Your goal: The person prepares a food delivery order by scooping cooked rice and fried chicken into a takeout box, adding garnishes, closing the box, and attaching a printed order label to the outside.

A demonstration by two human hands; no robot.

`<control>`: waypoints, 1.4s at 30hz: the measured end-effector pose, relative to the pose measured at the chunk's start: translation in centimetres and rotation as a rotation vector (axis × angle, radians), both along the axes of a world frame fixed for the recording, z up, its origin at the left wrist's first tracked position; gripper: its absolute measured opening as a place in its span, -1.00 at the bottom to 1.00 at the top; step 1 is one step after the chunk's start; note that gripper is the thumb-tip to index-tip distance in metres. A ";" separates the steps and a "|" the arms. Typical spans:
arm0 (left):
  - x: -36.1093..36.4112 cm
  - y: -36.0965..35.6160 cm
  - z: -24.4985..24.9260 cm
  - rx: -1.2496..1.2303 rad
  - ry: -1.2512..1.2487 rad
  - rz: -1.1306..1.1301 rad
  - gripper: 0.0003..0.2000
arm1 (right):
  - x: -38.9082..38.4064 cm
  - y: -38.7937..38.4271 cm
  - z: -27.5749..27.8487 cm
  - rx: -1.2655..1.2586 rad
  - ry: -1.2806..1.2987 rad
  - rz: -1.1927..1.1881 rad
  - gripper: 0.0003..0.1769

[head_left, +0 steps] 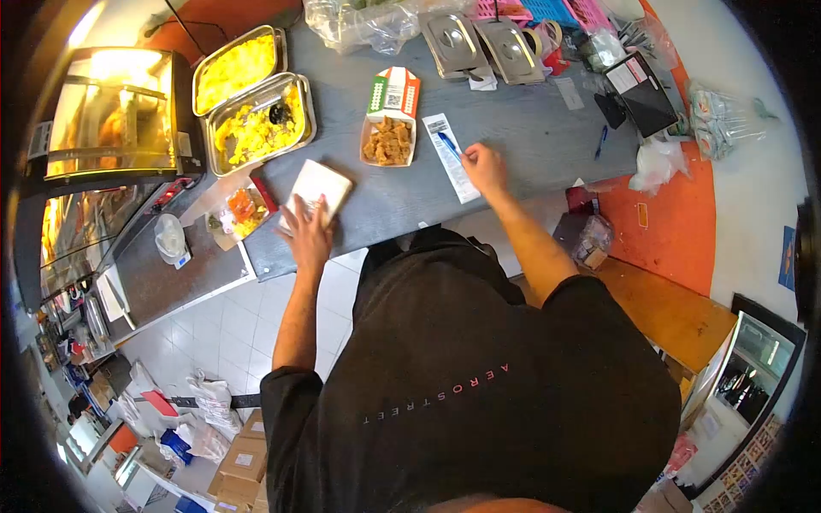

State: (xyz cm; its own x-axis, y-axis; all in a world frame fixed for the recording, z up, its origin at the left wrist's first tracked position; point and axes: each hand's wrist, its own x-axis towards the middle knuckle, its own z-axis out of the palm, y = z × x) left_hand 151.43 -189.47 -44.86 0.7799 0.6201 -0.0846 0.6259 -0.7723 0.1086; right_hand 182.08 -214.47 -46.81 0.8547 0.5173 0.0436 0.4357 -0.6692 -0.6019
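My left hand rests with its fingers spread on the near end of a white, square, box-like item. In my right hand is a blue pen, pinched and lying over a long printed receipt flat on the grey table. Between the hands, farther back, stands an open takeaway box with brown fried pieces inside and its red, white and green lid raised. Left of my left hand sits another open box with orange and yellow food.
Two metal trays of yellow food stand at the back left beside a lit warming cabinet. Metal lids, a black device and a second pen lie toward the right. The table's front edge runs just before me.
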 end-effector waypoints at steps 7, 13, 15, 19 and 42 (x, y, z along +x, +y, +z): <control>12.4 -12.8 -1.5 -0.358 -0.262 -0.491 -0.28 | 4.4 -0.8 -2.6 -0.363 0.330 0.151 -0.67; 19.7 -17.2 -4.8 -0.275 -0.160 -0.230 -0.23 | 5.5 -2.0 -4.8 -0.309 0.394 0.150 -0.76; 20.9 -16.0 -4.7 -0.305 -0.116 -0.227 -0.15 | 5.9 -3.7 -5.2 0.283 0.778 -0.055 -0.85; 21.4 -14.8 -4.5 -0.319 -0.033 -0.286 -0.02 | 0.3 -6.5 -6.0 0.659 0.704 -0.178 -0.82; 21.4 -15.3 -4.6 -0.289 -0.013 -0.285 0.02 | -3.5 -7.5 -6.6 0.509 0.013 0.181 -0.87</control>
State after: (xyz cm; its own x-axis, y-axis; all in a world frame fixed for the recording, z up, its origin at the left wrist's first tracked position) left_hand 172.85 -204.79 -49.49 0.9192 0.3315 -0.2125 0.3886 -0.8511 0.3530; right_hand 178.59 -221.97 -53.46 0.7562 0.5726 0.3168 0.5071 -0.2068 -0.8367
